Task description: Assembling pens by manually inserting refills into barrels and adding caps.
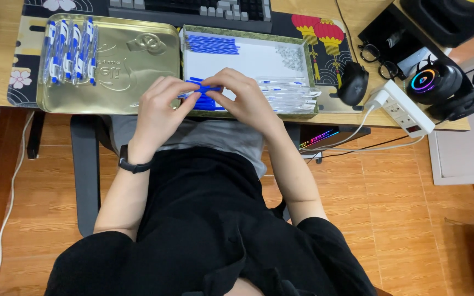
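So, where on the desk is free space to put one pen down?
Free: the gold lid right of the finished pens, and the tray's white middle. Crowded: the tray's front, under both hands, and by the clear barrels.

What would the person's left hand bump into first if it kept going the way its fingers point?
Probably the right hand: the left hand points right, fingertips almost touching it over the blue pen parts.
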